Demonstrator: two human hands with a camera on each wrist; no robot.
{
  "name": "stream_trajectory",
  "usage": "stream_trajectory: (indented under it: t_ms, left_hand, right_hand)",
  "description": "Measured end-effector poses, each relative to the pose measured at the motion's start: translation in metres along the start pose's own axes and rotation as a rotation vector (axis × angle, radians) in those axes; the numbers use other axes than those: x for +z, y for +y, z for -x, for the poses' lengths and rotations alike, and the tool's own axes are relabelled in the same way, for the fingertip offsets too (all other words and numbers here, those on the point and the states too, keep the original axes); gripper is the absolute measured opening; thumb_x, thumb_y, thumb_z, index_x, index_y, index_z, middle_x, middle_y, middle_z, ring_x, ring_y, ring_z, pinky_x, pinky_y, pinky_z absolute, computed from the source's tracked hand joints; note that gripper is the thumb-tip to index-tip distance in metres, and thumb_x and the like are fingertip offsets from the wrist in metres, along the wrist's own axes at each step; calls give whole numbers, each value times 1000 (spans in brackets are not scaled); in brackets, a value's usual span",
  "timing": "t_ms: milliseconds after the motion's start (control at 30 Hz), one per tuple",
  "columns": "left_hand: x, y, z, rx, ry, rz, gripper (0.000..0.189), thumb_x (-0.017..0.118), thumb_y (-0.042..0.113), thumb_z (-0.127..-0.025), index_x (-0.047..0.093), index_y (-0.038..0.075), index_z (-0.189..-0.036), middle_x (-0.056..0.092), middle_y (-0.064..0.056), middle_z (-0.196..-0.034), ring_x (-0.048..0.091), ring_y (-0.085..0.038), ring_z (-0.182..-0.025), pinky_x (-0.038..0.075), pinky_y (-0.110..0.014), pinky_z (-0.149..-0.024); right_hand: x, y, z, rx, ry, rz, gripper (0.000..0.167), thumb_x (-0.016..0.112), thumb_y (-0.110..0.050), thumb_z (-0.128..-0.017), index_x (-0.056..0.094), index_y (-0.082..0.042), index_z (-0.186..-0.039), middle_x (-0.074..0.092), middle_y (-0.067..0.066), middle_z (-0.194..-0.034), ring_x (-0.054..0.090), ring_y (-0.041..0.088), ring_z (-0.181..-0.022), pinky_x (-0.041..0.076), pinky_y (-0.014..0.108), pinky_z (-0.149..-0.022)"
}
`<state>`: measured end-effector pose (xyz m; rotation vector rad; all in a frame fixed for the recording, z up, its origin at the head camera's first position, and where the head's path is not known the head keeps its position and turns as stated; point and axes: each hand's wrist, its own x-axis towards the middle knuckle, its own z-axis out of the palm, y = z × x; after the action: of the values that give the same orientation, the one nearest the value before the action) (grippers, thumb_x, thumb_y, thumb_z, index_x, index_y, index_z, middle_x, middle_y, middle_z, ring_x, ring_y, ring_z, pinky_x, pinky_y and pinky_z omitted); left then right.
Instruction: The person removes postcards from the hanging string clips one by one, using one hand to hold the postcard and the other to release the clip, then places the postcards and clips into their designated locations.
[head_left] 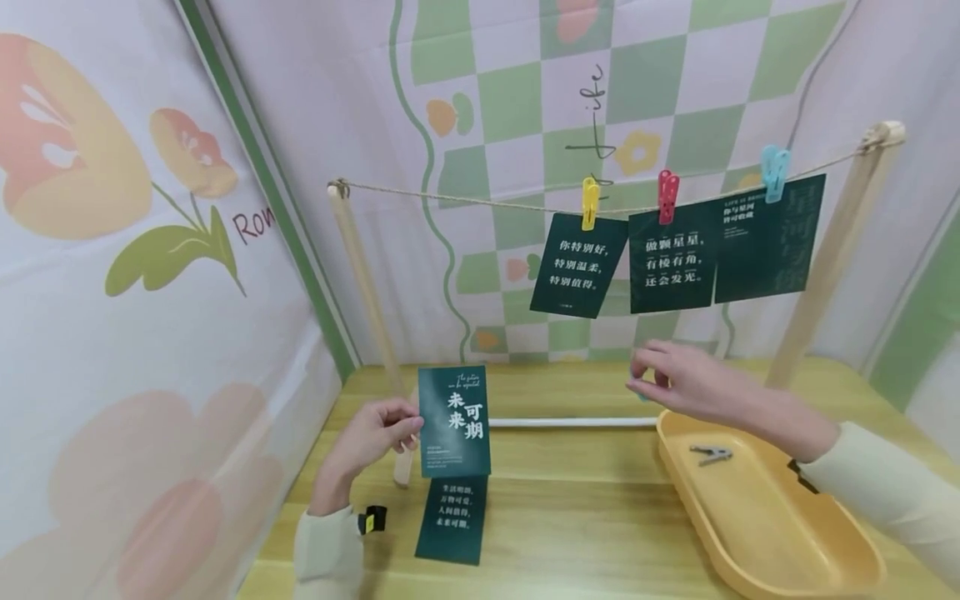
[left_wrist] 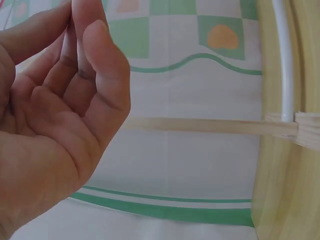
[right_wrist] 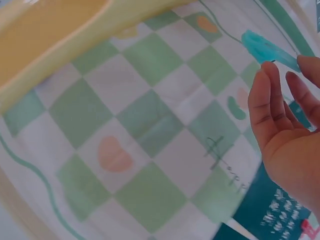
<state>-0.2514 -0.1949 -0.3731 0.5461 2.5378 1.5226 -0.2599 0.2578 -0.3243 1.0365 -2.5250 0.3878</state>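
In the head view my left hand (head_left: 369,437) pinches a dark green card (head_left: 455,433) with white characters by its left edge, above the table. Another dark green card (head_left: 452,529) lies on the table just below it. My right hand (head_left: 690,383) is raised over the far end of a yellow tray (head_left: 678,492). Between its thumb and fingers it pinches a turquoise clothespin (right_wrist: 270,50), clearest in the right wrist view. The left wrist view shows the left hand (left_wrist: 65,100) with curled fingers, but not the card.
A twine line (head_left: 465,200) runs between two wooden posts. Three green cards hang from it by a yellow clothespin (head_left: 590,204), a red clothespin (head_left: 667,197) and a light blue clothespin (head_left: 776,173). A grey clothespin (head_left: 711,454) lies in the tray. A white rod (head_left: 573,422) crosses low behind the held card.
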Motion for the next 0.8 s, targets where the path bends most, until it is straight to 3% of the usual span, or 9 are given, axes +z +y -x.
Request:
stream_trajectory:
  t_ms: [167, 333, 600, 667, 800]
  left_hand:
    - [1, -9, 3, -29, -78, 12, 14, 62, 13, -97, 67, 0, -97, 68, -13, -82, 65, -16, -69, 57, -31, -63]
    - [2, -17, 7, -46, -108, 9, 14, 62, 13, -96, 66, -1, -97, 67, -12, -79, 64, -18, -67, 56, -26, -58]
    - [5, -25, 8, -57, -180, -10, 12, 62, 10, -95, 65, -2, -91, 67, -17, -76, 64, -21, -63, 58, -41, -59]
    - [6, -27, 9, -79, -220, -17, 12, 61, 9, -96, 65, -2, -91, 66, -17, -74, 65, -25, -63, 58, -38, -58]
    - [8, -32, 10, -128, -286, -25, 11, 60, 6, -96, 62, -4, -90, 66, -12, -71, 66, -27, -62, 52, -28, -52]
  right_hand:
    - [9, 12, 11, 39, -35, 4, 16, 79, -15, -82, 64, -21, -83, 58, -8, -83, 47, 0, -66, 45, 18, -56]
    - [16, 26, 24, 71, -85, -15, 10, 77, -16, -83, 68, -20, -83, 60, -8, -83, 46, -3, -65, 44, 20, -55]
    - [29, 44, 48, 68, -121, 16, 16, 78, -16, -81, 63, -21, -80, 54, -10, -76, 46, -1, -63, 41, 21, -54]
    - [34, 47, 53, 49, -140, 29, 18, 78, -15, -81, 61, -20, -78, 54, -9, -75, 46, 0, -64, 41, 21, -54]
    - [45, 50, 64, 30, -251, 43, 24, 75, -12, -81, 53, -19, -75, 45, -9, -72, 38, 0, -64, 35, 20, -53]
